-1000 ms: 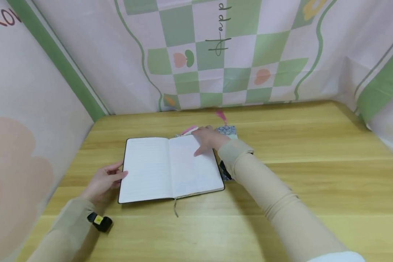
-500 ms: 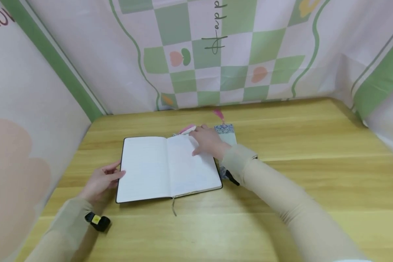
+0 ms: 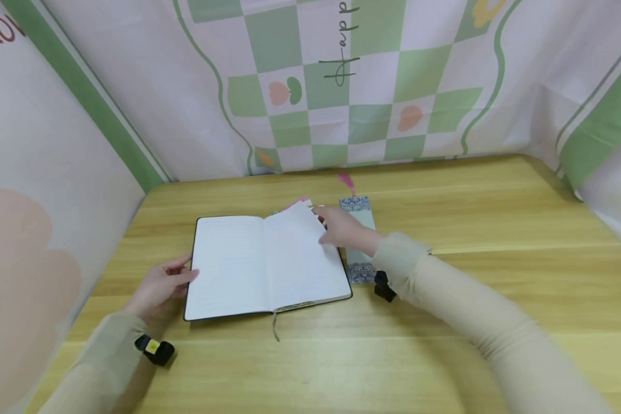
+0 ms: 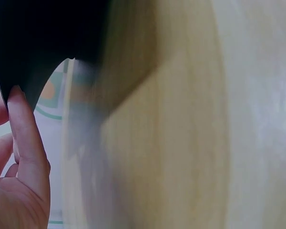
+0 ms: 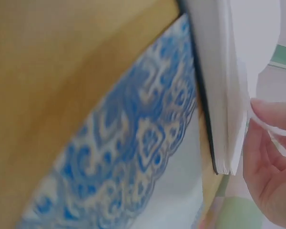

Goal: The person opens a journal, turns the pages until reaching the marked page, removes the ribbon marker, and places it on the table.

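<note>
Green-and-white cloth (image 3: 375, 75) reads "Happ" sideways, cut off at top; "RO" at left edge, rest unclear. Open notebook (image 3: 227, 267) on table (image 3: 497, 287). Left hand (image 3: 157, 287) pinches its left edge, thumb on top, other fingers partly hidden. Right hand (image 3: 344, 227) pinches a page (image 3: 295, 259) near its far corner, thumb against fingers. Bookmark (image 3: 361, 273) just right, partly covered by hand; pink thing (image 3: 298, 202) behind, mostly hidden.
</note>
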`<state>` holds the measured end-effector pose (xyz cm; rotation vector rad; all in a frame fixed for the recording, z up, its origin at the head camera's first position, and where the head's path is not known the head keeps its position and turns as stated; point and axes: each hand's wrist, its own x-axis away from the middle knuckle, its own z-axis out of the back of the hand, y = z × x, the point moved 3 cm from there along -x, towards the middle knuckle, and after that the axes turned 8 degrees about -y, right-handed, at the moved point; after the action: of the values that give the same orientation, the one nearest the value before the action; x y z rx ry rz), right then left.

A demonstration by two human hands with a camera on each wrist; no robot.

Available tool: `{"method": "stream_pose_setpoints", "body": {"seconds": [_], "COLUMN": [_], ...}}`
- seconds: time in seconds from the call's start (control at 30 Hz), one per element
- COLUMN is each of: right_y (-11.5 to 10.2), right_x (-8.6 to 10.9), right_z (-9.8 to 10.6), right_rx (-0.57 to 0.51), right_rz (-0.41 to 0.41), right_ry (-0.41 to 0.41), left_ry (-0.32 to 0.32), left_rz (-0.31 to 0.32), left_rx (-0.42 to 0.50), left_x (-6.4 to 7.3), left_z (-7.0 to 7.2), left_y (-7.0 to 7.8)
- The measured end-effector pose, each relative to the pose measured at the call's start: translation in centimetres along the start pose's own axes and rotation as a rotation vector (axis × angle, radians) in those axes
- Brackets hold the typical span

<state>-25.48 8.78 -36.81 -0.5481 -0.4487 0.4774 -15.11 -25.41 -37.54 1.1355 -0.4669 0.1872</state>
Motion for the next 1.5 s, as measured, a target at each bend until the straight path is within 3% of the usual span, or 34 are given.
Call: {"method": "stream_pose_setpoints", "body": {"seconds": [0.37, 0.57, 0.77, 0.83, 0.93, 1.13, 1.33, 1.5], "right_y": [0.4, -0.6, -2.8, -3.7, -5.2, -7.9, -10.0, -10.9], "right_x": [1.2, 1.3, 1.1, 1.0, 1.0, 0.8, 0.5, 0.5], "right_z": [-0.4, 0.0, -0.1, -0.4, -1.2, -3.3, -5.4, -6.6], "right_rx": [-0.565, -0.868, -0.960, -0.919, -0.764, -0.237, 0.221, 0.368], "right_rz": [-0.036, 0.006, 0.093, 0.125, 0.194, 0.300, 0.272, 0.205], "right_ry": [-0.044, -0.052, -0.088, -0.122, -0.195, -0.248, -0.277, -0.320], "left_ry": [-0.022, -0.033, -0.032, -0.030, -0.027, -0.023, -0.022, -0.032], "left_rz": [-0.012, -0.022, -0.042, -0.039, -0.025, -0.021, -0.028, -0.038], "left_rx": [0.001, -0.008, -0.020, -0.025, -0.023, -0.016, 0.011, 0.044], "left_x": [0.0, 0.1, 0.1, 0.2, 0.2, 0.2, 0.3, 0.4], "left_z": [-0.1, -0.1, -0.1, 0.0, 0.0, 0.1, 0.0, 0.0], "left_y": [-0.1, 0.2, 0.6, 0.6, 0.6, 0.5, 0.5, 0.3]}}
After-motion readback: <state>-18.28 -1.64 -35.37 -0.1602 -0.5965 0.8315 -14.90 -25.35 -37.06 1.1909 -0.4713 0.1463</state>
